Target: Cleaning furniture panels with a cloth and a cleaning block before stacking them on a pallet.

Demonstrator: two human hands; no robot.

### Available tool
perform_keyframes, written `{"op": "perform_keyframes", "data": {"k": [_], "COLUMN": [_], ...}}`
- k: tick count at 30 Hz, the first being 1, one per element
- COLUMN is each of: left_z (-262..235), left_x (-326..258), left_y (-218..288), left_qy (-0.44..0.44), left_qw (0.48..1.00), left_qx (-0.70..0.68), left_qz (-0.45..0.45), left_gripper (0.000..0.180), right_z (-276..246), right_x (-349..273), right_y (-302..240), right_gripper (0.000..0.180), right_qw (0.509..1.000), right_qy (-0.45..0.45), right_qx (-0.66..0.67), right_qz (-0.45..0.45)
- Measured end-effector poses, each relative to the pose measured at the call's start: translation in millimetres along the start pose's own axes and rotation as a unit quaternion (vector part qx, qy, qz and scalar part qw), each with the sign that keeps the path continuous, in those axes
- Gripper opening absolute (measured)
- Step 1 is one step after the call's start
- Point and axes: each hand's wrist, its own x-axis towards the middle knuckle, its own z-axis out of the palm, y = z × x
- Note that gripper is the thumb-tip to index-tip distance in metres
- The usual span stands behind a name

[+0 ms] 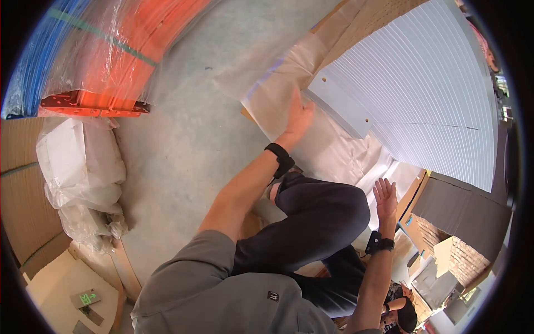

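Note:
A stack of pale blue-white ribbed panels (pixel 411 89) fills the upper right, with small holes along the near panel's left end. Thin translucent white wrapping sheet (pixel 339 142) spreads from under the stack toward my legs, its far left part blurred. My left hand (pixel 300 114) is over this sheet beside the stack's left corner. Motion smears its fingers, so I cannot see whether they grip the sheet. My right hand (pixel 385 199) is raised near the stack's lower edge, palm showing and fingers apart, with nothing in it. Both wrists carry black bands.
Orange metal parts (pixel 139 44) and blue ones (pixel 33 61) lie under clear film at upper left. Below them stand white plastic-wrapped bundles (pixel 83 161) beside cardboard (pixel 22 195). Dark boards (pixel 461 206) and another person (pixel 403 317) are at lower right.

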Motion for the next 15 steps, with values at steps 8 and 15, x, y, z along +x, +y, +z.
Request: {"op": "perform_keyframes", "data": {"k": [8, 15], "left_z": [-21.4, -26.8], "left_x": [25.7, 43.9], "left_y": [22.6, 41.0], "left_qy": [-0.114, -0.166], "left_qw": [0.993, 0.976], "left_qx": [0.009, 0.120], "left_qz": [-0.030, -0.073], "left_gripper": [0.083, 0.102], "right_z": [107.5, 151.5], "right_x": [62.7, 104.8], "right_y": [-9.0, -7.5], "right_gripper": [0.085, 0.089], "right_qw": [0.997, 0.989], "right_qy": [-0.064, -0.118], "right_qx": [-0.024, -0.087], "right_qz": [-0.035, -0.001]}}
